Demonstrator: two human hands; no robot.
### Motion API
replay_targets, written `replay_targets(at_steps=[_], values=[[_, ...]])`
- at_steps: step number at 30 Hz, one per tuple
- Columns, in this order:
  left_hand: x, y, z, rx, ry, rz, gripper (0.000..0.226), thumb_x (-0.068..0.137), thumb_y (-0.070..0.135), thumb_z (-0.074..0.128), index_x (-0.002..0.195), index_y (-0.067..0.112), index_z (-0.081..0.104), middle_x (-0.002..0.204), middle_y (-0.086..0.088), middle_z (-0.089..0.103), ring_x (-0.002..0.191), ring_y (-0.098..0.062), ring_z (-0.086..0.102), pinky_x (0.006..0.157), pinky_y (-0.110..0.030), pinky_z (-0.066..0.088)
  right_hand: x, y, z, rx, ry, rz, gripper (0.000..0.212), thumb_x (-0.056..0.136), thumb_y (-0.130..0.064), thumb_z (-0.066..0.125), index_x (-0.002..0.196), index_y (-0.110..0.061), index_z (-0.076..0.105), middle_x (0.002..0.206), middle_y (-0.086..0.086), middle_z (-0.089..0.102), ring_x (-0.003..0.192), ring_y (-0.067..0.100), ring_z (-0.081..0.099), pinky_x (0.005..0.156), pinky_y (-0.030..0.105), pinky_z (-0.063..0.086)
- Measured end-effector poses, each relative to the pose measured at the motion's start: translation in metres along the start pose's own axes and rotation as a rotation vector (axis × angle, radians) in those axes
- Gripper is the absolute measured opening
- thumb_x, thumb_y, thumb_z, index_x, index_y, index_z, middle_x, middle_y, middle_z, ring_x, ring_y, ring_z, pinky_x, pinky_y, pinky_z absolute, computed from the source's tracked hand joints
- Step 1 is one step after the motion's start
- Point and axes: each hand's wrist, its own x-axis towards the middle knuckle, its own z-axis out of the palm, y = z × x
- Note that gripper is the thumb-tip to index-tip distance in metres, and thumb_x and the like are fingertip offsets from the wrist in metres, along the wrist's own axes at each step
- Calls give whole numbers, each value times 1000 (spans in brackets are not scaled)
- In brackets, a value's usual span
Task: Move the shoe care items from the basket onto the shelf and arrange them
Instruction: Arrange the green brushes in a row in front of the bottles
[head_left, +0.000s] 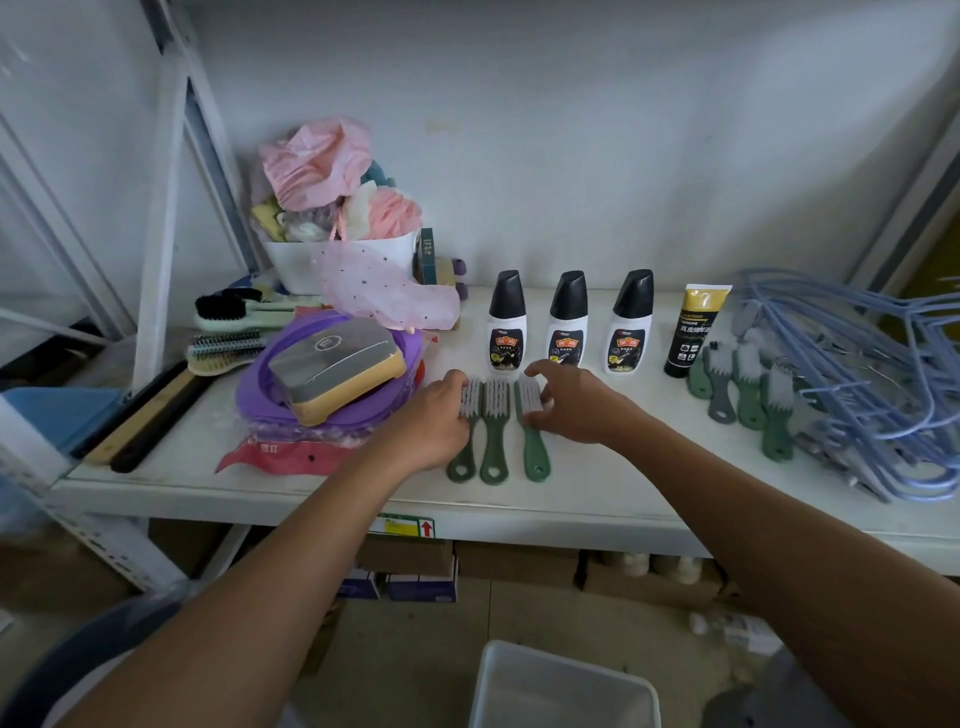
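Three green-handled brushes with white bristles lie side by side on the white shelf (597, 493): a left brush (464, 462), a middle brush (494, 431) and a right brush (532, 447). My left hand (431, 421) grips the head of the left brush. My right hand (576, 402) pinches the bristle head of the right brush. Behind them stand three white bottles with black caps (568, 322) and a black-and-gold tube (693, 327). More small brushes (748, 395) lie further right. The white basket (561, 691) sits on the floor below.
A purple stack with a boxed sponge (337, 369) lies left of my left hand. Larger brushes (234, 332) and a white tub of pink items (337, 249) fill the back left. Blue hangers (872, 384) pile at the right. Cartons sit under the shelf.
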Motion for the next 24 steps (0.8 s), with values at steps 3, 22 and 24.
replay_targets(at_steps=[3, 22, 24], values=[[0, 2, 0, -6, 0, 4, 41, 102, 24, 52, 140, 14, 39, 130, -10, 60, 113, -24, 60, 91, -45, 55, 0, -1, 1, 5, -6, -3, 64, 87, -34, 74, 141, -21, 44, 126, 9, 62, 112, 26, 62, 83, 33, 55], [-3, 8, -3, -25, -22, 10, 43, 102, 19, 51, 143, 11, 38, 137, -12, 56, 121, -25, 57, 95, -41, 52, 5, -5, 3, 65, -20, 46, 65, 87, -30, 75, 142, -20, 43, 121, 9, 64, 80, 16, 71, 72, 33, 62], [-3, 7, -2, -23, -20, 10, 42, 102, 18, 51, 142, 11, 38, 136, -12, 57, 119, -25, 58, 94, -40, 52, 5, -6, 3, 73, -22, 47, 66, 86, -30, 76, 142, -19, 42, 121, 9, 64, 82, 17, 71, 74, 34, 62]])
